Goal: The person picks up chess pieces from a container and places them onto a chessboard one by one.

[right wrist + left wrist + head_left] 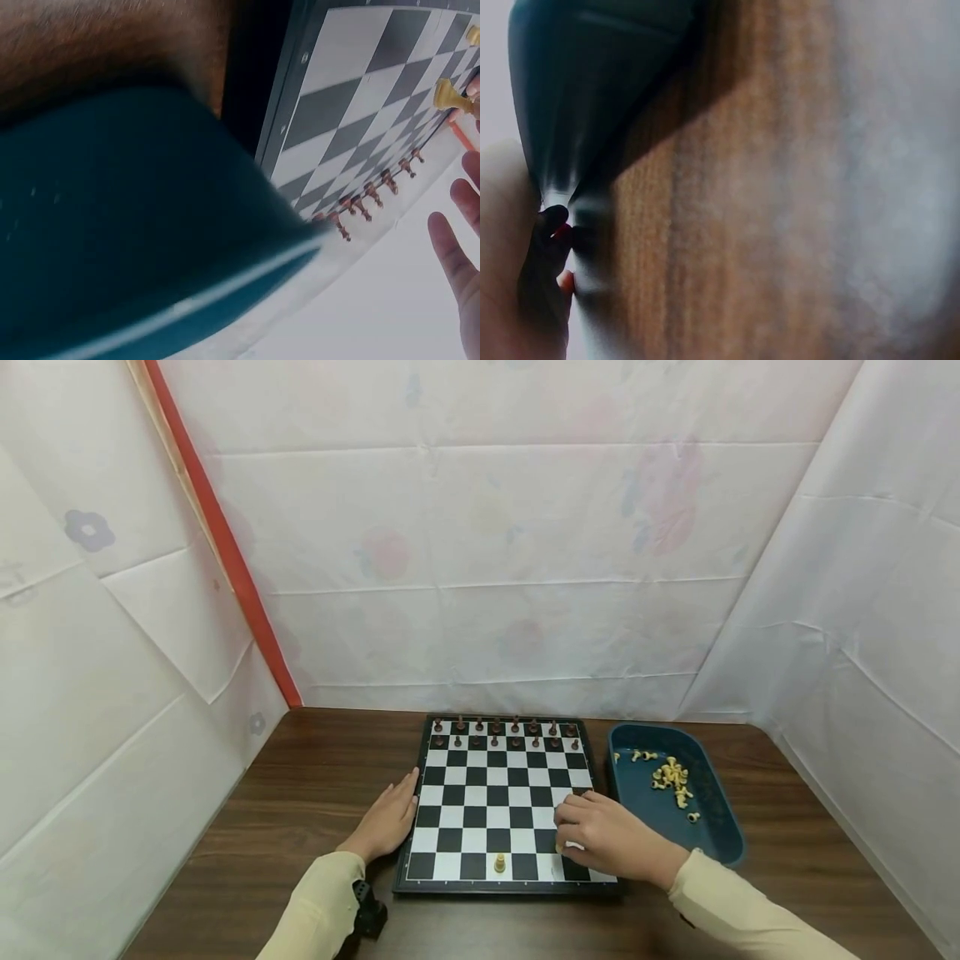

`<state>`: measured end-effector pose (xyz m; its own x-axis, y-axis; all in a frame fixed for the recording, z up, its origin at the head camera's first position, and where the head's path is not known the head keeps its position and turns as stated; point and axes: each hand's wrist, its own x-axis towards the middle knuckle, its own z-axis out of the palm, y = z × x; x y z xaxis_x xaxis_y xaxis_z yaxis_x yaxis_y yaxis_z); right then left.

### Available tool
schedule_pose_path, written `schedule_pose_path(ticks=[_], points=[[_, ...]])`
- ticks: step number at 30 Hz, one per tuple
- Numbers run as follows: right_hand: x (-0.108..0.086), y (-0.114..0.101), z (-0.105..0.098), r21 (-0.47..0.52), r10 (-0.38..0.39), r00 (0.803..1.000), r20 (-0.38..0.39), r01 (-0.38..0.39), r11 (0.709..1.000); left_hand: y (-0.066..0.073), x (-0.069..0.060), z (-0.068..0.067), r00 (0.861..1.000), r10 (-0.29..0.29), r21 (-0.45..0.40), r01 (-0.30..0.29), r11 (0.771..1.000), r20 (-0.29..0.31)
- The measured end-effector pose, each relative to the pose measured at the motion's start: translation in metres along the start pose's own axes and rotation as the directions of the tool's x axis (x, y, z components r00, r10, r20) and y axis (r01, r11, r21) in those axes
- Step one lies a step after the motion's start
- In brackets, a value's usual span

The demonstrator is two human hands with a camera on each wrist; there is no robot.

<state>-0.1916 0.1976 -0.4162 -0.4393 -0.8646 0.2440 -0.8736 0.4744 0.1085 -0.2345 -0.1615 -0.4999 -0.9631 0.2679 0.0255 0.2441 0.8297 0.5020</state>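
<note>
Right hand (611,837) pinches yellow chess piece (450,97) (roughly upright, base down; contact unclear) over near rows of chessboard (450,887), right of standing yellow piece (500,863); left hand (388,820), fingers extended, farther off at left edge.

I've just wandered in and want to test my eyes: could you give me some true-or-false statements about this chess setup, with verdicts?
1. The left hand rests at the left edge of the chessboard. True.
2. The blue tray lies left of the chessboard. False: it lies to the right.
3. Dark pieces stand in two rows at the far end. True.
4. The right hand holds a dark piece. False: it holds a yellow piece.
5. Another yellow piece stands on the nearest row. True.
</note>
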Motion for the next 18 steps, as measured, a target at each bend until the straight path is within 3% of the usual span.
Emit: schedule_pose_path(ticks=[9, 18], points=[[0.000, -0.008, 0.010, 0.046, -0.016, 0.999, -0.032, 0.017, 0.999, 0.001, -0.002, -0.002, 0.999, 0.036, -0.008, -0.036, 0.999, -0.015], [0.000, -0.012, 0.022, 0.094, -0.005, 1.000, -0.016, 0.007, 0.996, 0.001, -0.002, -0.001, 1.000, 0.022, -0.008, -0.022, 1.000, -0.016]])
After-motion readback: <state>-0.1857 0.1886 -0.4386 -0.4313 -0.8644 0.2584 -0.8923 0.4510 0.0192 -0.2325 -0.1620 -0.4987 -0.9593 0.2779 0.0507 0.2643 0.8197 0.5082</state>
